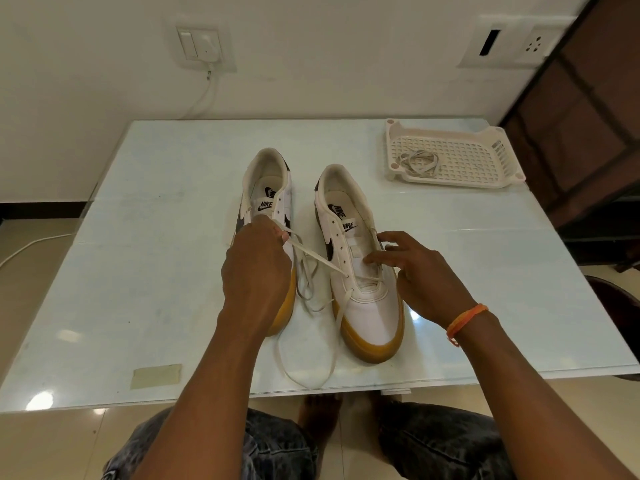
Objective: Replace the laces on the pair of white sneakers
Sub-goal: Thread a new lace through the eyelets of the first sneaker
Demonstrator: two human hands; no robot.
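A cream lace [317, 259] runs taut from an eyelet of the right sneaker [360, 268] to the left hand [258, 268], which pinches it above the left sneaker [268, 202]. The right hand [415, 271] rests on the right sneaker with fingers spread, seemingly holding nothing. Both shoes stand side by side mid-table [156, 237], slack lace trailing toward the near edge. A white basket [453, 157] at the far right corner holds another coiled lace [417, 162]. Behind, a pale wall carries a switch plate [202, 46].
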